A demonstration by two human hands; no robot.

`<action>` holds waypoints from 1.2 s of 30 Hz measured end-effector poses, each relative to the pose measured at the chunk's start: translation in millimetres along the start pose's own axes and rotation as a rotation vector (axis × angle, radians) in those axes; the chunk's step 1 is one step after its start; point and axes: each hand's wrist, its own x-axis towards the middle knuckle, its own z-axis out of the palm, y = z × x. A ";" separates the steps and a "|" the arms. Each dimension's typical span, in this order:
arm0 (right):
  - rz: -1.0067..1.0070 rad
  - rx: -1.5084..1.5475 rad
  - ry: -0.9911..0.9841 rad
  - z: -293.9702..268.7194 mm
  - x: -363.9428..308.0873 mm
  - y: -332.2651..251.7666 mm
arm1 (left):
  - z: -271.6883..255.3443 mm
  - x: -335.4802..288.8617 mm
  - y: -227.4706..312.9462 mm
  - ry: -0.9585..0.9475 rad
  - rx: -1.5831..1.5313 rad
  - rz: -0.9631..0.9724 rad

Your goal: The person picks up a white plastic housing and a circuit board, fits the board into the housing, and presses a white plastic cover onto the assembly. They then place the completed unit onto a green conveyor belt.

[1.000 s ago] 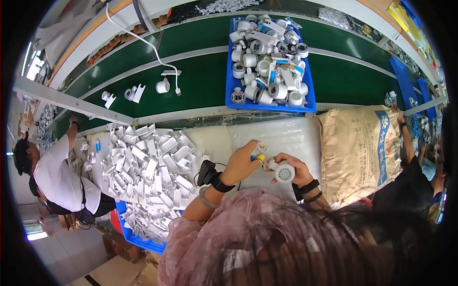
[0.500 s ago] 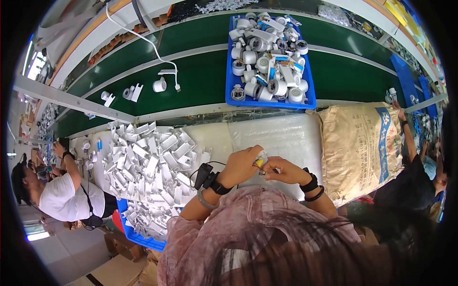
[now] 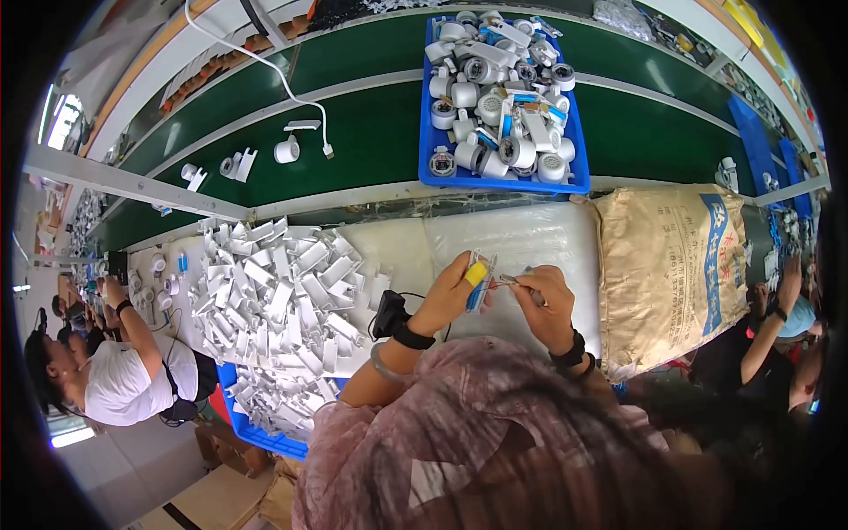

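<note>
In front of my chest, my left hand (image 3: 446, 299) is closed on a small assembly (image 3: 478, 294), with a white or clear casing and a blue cell-like piece along it. A yellow patch shows by the thumb; whether it is a finger cover or part of the assembly, I cannot tell. My right hand (image 3: 549, 305) pinches a small greyish piece just right of the assembly. A thin reddish wire seems to run between the two hands. The fingers hide most of what the right hand holds.
White plastic housings (image 3: 283, 291) lie heaped at left, above a blue crate (image 3: 252, 424). A blue tray (image 3: 579, 168) of round white units sits on the green conveyor (image 3: 371, 141). A brown paper sack (image 3: 662, 283) stands right. Co-workers sit at both sides; a white cable (image 3: 283, 75) hangs above.
My hands have moved slightly apart, the right one to the right. The assembly in my left hand is now turned upright and shows its blue piece. The right-side co-worker's arm has drawn back.
</note>
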 end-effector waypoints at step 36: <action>-0.044 -0.039 -0.021 3.4 -3.5 -1.8 | 24.8 -13.7 1.1 -0.084 0.192 0.208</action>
